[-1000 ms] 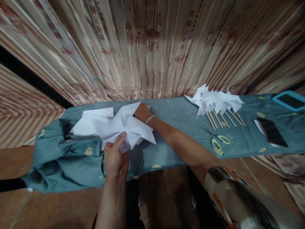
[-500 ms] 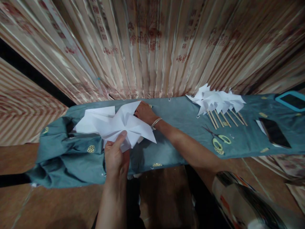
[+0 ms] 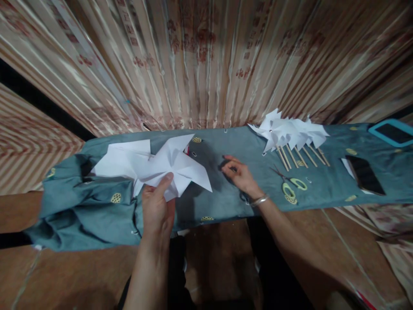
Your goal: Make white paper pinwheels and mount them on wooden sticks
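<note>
My left hand [image 3: 158, 202] is closed on a white paper pinwheel [image 3: 183, 165], its thumb pressing near the middle where the folded points meet. To the right of the pinwheel and apart from it, my right hand [image 3: 240, 174] hovers over the cloth with its fingers curled into a pinch; whatever is between the fingertips is too small to make out. White paper sheets [image 3: 121, 159] lie to the left, partly behind the pinwheel. A small red thing [image 3: 186, 149] shows just behind the pinwheel's upper edge, mostly hidden.
A blue-green cloth [image 3: 213, 206] covers the narrow table. Several finished pinwheels [image 3: 290, 131] on wooden sticks lie overlapped at the back right. Nearer are green-handled scissors [image 3: 293, 184], a dark phone [image 3: 366, 174] and a blue-framed device [image 3: 395, 132]. A pleated curtain [image 3: 206, 64] hangs behind.
My right hand has moved away from behind the pinwheel, rightward and toward me, fingers pinched. My left hand keeps hold of the pinwheel. The red thing behind it has come into sight.
</note>
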Tool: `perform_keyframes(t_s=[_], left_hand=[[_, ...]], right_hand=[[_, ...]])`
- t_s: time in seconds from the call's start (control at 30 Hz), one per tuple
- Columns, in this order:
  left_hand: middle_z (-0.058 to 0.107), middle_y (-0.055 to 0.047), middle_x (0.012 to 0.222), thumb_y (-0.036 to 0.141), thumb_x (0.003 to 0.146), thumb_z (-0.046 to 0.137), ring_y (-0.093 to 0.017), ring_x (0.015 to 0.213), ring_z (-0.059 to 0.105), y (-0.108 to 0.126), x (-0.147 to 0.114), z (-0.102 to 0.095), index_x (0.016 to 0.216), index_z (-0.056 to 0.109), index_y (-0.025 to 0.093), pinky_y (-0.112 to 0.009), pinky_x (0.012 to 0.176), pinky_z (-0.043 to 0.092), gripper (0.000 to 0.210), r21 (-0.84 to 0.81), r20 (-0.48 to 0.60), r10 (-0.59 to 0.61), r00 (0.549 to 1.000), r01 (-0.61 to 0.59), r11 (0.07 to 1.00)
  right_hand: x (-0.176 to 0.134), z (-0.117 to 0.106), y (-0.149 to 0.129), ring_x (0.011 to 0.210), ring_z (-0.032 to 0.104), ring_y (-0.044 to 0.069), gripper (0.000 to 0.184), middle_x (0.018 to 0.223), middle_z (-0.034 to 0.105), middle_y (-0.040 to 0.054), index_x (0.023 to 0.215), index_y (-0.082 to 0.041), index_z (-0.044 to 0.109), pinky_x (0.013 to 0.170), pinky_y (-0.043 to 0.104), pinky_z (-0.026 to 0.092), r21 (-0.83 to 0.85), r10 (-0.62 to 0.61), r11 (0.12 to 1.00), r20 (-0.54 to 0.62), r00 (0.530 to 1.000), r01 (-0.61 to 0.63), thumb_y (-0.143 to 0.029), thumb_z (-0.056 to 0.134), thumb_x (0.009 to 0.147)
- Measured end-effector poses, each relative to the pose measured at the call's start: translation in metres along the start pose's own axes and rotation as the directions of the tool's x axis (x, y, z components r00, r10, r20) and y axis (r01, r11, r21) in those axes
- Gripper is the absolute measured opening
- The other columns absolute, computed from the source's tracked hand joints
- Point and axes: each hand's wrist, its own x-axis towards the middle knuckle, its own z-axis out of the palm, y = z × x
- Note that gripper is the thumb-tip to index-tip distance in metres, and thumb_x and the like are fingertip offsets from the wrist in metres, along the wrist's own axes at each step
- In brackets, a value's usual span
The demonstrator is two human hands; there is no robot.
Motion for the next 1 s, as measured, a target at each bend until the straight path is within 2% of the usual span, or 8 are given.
perform_keyframes(t_s=[0.13,0.3,0.4,0.5,0.57,0.67,0.83,1.0], left_hand=[[0.075,-0.001,0.077,0.015,0.046,0.086,-0.02,0.079,0.072,-0.015,-0.008,0.008,0.08,0.07,0.016,-0.033,0.087,0.055,0.037,0.011,0.036,-0.048,0.998,0.048,0.999],[0.076,-0.002,0.079,0.016,0.048,0.086,-0.023,0.085,0.073,-0.032,-0.016,0.017,0.087,0.072,0.017,-0.035,0.087,0.055,0.042,0.059,0.114,-0.093,0.989,0.087,0.994],[0.076,-0.004,0.082,0.018,0.049,0.086,-0.024,0.087,0.073,-0.041,-0.018,0.022,0.092,0.073,0.017,-0.036,0.088,0.054,0.045,0.084,0.137,-0.105,0.985,0.094,0.992],[0.077,-0.005,0.084,0.019,0.05,0.086,-0.023,0.086,0.073,-0.048,-0.02,0.027,0.095,0.073,0.015,-0.036,0.087,0.054,0.047,0.106,0.151,-0.126,0.981,0.11,0.988],[0.077,-0.004,0.081,0.018,0.05,0.086,-0.021,0.081,0.072,-0.053,-0.021,0.03,0.091,0.073,0.015,-0.032,0.083,0.054,0.043,0.122,0.15,-0.132,0.98,0.115,0.986],[0.076,-0.002,0.075,0.017,0.048,0.086,-0.017,0.071,0.07,-0.06,-0.024,0.034,0.081,0.073,0.014,-0.026,0.074,0.054,0.035,0.151,0.143,-0.142,0.979,0.121,0.981],[0.074,-0.002,0.07,0.018,0.048,0.085,-0.016,0.067,0.069,-0.069,-0.029,0.038,0.071,0.071,0.013,-0.026,0.069,0.053,0.027,0.201,0.153,-0.164,0.975,0.132,0.971],[0.075,-0.004,0.074,0.02,0.049,0.085,-0.017,0.068,0.069,-0.074,-0.03,0.038,0.072,0.071,0.013,-0.028,0.071,0.052,0.028,0.202,0.178,-0.168,0.97,0.131,0.971]], right_hand=[[-0.043,-0.036,0.03,0.14,0.044,0.029,0.013,0.136,0.06,0.0145,0.074,-0.021,0.068,0.114,0.055,0.031,-0.064,0.045,0.997,0.006,0.999,-0.045,-0.032,0.065,0.082],[-0.057,-0.058,0.043,0.143,0.04,0.029,0.008,0.141,0.056,0.0137,0.075,-0.022,0.069,0.114,0.056,0.032,-0.2,0.012,0.98,0.015,1.0,-0.009,-0.028,0.066,0.081],[-0.06,-0.066,0.04,0.139,0.045,0.029,0.008,0.139,0.058,0.0134,0.081,-0.023,0.07,0.111,0.054,0.038,-0.238,0.011,0.971,-0.026,1.0,-0.016,-0.028,0.064,0.083],[-0.066,-0.074,0.03,0.123,0.06,0.026,0.016,0.128,0.065,0.0116,0.098,-0.024,0.07,0.106,0.049,0.044,-0.244,0.0,0.969,-0.079,0.997,-0.019,-0.029,0.057,0.089],[-0.069,-0.076,0.02,0.11,0.066,0.024,0.02,0.114,0.071,0.0097,0.1,-0.024,0.07,0.099,0.043,0.049,-0.26,-0.004,0.966,-0.096,0.995,-0.021,-0.031,0.053,0.092],[-0.073,-0.073,0.008,0.095,0.069,0.023,0.02,0.1,0.075,0.0078,0.098,-0.023,0.071,0.088,0.036,0.052,-0.314,0.002,0.949,-0.02,1.0,-0.008,-0.031,0.054,0.093],[-0.071,-0.065,-0.001,0.09,0.065,0.027,0.023,0.095,0.074,0.0108,0.096,-0.018,0.07,0.084,0.037,0.049,-0.525,-0.025,0.844,0.161,0.987,0.107,-0.023,0.047,0.095],[-0.071,-0.063,-0.003,0.085,0.062,0.028,0.026,0.087,0.071,0.0119,0.092,-0.019,0.068,0.08,0.038,0.047,-0.6,-0.053,0.782,0.204,0.978,0.168,-0.019,0.042,0.094]])
